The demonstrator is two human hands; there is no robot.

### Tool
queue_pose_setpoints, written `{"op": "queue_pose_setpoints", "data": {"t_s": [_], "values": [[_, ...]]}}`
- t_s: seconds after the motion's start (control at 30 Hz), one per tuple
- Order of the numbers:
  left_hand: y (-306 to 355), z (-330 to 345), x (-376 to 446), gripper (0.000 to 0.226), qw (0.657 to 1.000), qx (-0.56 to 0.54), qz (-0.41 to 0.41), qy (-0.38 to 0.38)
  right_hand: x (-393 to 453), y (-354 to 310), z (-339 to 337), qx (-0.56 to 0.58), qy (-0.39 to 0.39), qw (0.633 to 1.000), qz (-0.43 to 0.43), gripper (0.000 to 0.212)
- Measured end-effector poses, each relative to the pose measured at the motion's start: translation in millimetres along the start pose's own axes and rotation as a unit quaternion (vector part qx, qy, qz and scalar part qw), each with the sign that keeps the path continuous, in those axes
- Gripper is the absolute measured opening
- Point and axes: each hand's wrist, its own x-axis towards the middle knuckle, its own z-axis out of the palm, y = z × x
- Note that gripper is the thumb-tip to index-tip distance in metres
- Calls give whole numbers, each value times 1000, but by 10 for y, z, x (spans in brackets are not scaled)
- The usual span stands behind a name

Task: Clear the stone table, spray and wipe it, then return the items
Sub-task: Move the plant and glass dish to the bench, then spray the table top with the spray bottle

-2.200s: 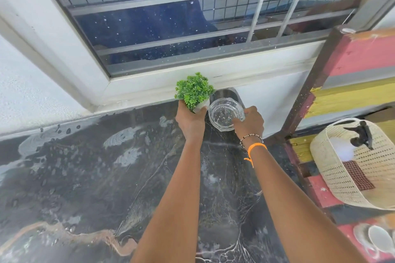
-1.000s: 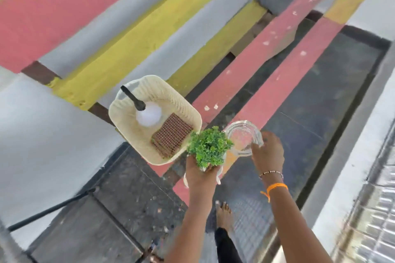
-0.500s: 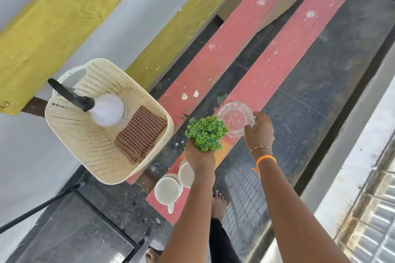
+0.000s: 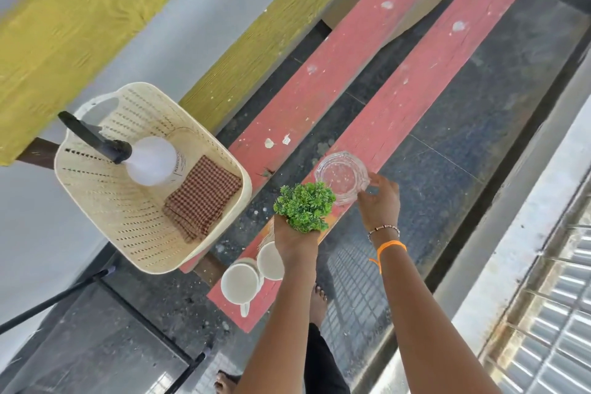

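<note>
1. Centre of the frame: left hand (image 4: 292, 235) wrapped around the base of a small green leafy artificial plant (image 4: 304, 206), pot hidden inside the curled fingers, foliage upright above them.
2. Just right of it: right hand (image 4: 380, 201) pinching the rim of a clear round glass bowl (image 4: 340, 176), fingertips on its near edge, bowl apparently just over or on the plank; contact hard to judge.
3. Beneath both: long red-painted wooden bench plank (image 4: 412, 73) running from lower centre to upper right, paint chipped in pale spots.
4. Lower centre, on the plank's near end: two white ceramic mugs (image 4: 240, 281), side by side, openings up, close to the left wrist.
5. Left of centre: cream perforated plastic basket (image 4: 105, 201), tilted on the bench.
6. Inside the basket: white spray bottle with black trigger (image 4: 150, 160), lying beside a folded brown checked cloth (image 4: 201, 198).
7. Stone table out of view.
</note>
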Motion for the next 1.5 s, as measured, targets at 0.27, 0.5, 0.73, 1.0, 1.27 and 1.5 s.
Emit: {"op": "queue_pose_setpoints", "data": {"t_s": [0.27, 0.5, 0.73, 1.0, 1.27, 1.5], "values": [[171, -287, -303, 74, 996, 15, -46, -76, -350, -223, -120, 26, 21, 999, -42, 20], [296, -670, -431, 65, 994, -71, -49, -66, -761, -582, -97, 72, -14, 994, -85, 12], [256, -1471, -431, 26, 984, -175, -5, 38, -1326, -1214, 396, 103, -167, 971, -135, 16], [273, -2009, -108, 24, 975, -193, -25, 109, -1308, -1945, 1253, -19, -306, 923, -232, 17], [323, -2138, 112, 22, 979, -177, -13, 99, -1054, -2293, 2010, -118, -369, 859, -334, 54], [241, -2347, 34, 29, 971, -210, -2, 116, -1176, -2183, 2116, -80, -296, 869, -388, 24]]}}
